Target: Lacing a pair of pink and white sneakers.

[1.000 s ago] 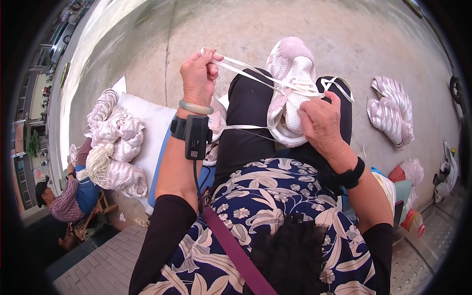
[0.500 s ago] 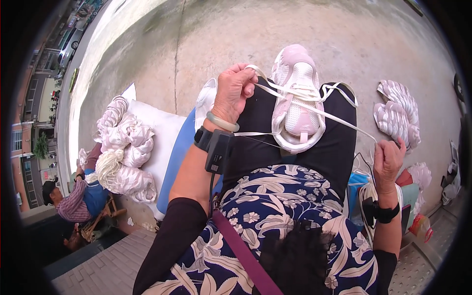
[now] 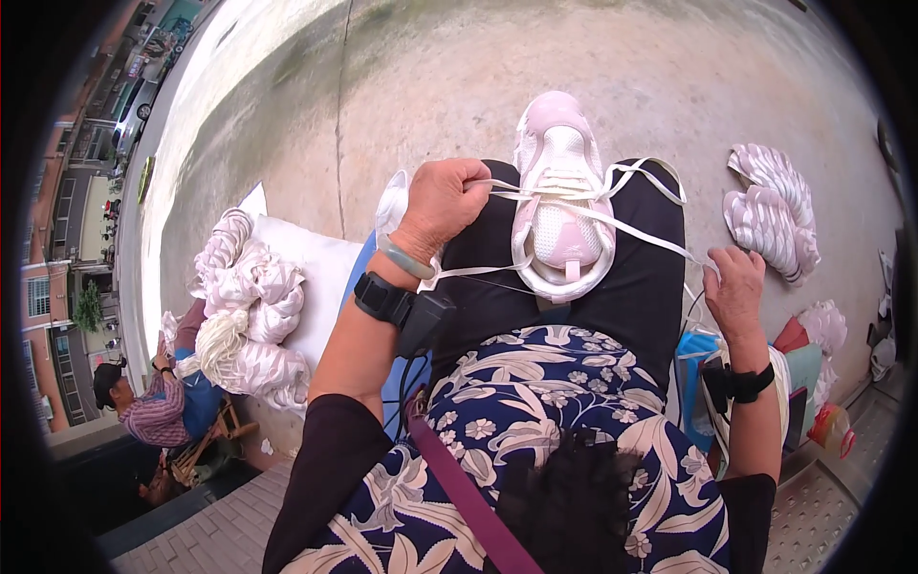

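A pink and white sneaker [image 3: 557,120] rests across my black-trousered thighs, toe pointing away from me. White shoelace [image 3: 645,236] crosses its tongue, with loops and ends spreading to both sides. My left hand [image 3: 442,201], left of the shoe, is closed on a lace stretched toward the eyelets. On the other side my right hand [image 3: 736,290] pinches the tip of another lace length, which runs taut from the shoe. One more strand lies across my left thigh below the left hand.
Bundled pink and white shoe pieces [image 3: 253,297] lie on a white sheet [image 3: 320,249] at left. More stacked uppers [image 3: 770,215] sit on the concrete at right. Bags [image 3: 698,368] stand by my right forearm. A seated person [image 3: 153,407] works at far left.
My left hand has moved down and left, drawing its lace outward and flattening the loop. The right hand has shifted slightly left and up. The laces now lie closer to the tongue.
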The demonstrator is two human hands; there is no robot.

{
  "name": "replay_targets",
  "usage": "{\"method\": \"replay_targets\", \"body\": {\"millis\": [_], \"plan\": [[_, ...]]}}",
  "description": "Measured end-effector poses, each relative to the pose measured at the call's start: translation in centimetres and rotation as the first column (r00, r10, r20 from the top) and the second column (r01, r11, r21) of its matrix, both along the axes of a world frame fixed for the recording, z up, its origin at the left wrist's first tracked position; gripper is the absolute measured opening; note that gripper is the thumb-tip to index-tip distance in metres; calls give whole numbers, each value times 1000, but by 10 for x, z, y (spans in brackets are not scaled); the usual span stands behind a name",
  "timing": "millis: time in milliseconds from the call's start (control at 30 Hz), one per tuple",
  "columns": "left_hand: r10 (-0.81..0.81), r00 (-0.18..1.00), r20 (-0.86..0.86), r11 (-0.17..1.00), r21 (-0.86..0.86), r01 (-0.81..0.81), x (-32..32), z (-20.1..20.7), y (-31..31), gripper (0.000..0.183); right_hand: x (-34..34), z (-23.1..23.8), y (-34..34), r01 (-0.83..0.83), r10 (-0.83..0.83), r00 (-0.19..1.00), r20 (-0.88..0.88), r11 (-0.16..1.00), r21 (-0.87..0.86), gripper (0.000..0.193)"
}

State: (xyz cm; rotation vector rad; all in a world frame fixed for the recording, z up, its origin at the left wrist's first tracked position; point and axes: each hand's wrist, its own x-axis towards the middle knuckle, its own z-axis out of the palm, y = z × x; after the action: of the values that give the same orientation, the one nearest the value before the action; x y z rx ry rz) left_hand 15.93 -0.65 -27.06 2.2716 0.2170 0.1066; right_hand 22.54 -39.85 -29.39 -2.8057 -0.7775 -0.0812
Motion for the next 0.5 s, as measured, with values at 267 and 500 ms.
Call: {"method": "replay_targets", "body": {"millis": [267,500], "plan": [[-36,932,361,944,318,-87,-4,-11,-7,7,7,15,94,-375,341,927,156,834,406,26],[375,925,65,859,-400,-320,-1,-11,-26,14,3,19,112,-420,428,901,67,828,371,17]]}}
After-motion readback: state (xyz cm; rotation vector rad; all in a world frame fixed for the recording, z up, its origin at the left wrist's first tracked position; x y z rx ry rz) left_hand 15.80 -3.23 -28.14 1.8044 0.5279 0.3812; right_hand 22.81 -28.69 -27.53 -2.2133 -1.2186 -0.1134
